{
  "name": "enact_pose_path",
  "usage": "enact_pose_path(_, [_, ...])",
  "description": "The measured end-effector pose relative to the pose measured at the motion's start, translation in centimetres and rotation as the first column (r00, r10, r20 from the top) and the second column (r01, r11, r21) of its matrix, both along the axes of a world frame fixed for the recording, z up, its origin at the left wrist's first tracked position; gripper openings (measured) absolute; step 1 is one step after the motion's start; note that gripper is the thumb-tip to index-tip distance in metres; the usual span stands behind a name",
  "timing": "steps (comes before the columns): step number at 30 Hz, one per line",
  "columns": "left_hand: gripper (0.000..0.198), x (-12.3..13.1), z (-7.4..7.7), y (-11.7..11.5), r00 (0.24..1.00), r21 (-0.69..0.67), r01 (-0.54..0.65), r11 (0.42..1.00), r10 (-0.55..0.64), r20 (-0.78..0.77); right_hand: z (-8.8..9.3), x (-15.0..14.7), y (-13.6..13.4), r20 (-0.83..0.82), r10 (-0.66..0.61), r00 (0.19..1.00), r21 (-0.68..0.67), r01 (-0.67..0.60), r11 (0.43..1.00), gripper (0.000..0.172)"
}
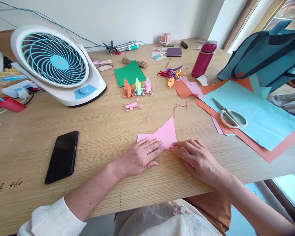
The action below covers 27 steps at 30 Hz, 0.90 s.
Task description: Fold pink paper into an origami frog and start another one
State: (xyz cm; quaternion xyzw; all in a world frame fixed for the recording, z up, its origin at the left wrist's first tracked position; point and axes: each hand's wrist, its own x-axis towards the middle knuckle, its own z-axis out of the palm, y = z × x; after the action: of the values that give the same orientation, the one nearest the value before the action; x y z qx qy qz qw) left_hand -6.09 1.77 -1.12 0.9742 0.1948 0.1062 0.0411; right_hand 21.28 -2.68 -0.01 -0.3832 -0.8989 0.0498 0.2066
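A folded sheet of pink paper lies on the table in front of me, one pointed flap rising toward the far side. My left hand rests flat on its lower left part, fingers stretched out and covering that edge. At the lower right corner, my right hand has its thumb and fingertips closed together on the paper. Just beyond stand small folded paper figures in orange, green and blue, and pink. Another pink figure lies flat nearer to me.
A white fan stands at the left, with a black phone nearer. Scissors lie on blue paper at the right. Farther back are green paper, a red bottle and a teal bag.
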Motion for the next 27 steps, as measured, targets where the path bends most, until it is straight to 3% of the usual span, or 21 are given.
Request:
enact_pose_path(7, [0.057, 0.1, 0.3, -0.3, 0.997, 0.06, -0.006, 0.998, 0.011, -0.078, -0.4, 0.2, -0.2, 0.032, -0.05, 0.998, 0.022, 0.049, 0.999, 0.039])
enact_pose_path(16, [0.058, 0.2, 0.2, -0.2, 0.994, 0.071, -0.004, 0.997, 0.012, -0.105, -0.5, 0.5, -3.7, -0.039, -0.211, 0.977, -0.081, 0.208, 0.975, 0.034])
enact_pose_path(27, [0.058, 0.3, 0.0, -0.2, 0.993, 0.069, -0.026, 0.997, 0.034, -0.113, 0.0, -1.3, -3.4, 0.036, -0.28, 0.959, -0.13, 0.282, 0.95, 0.038])
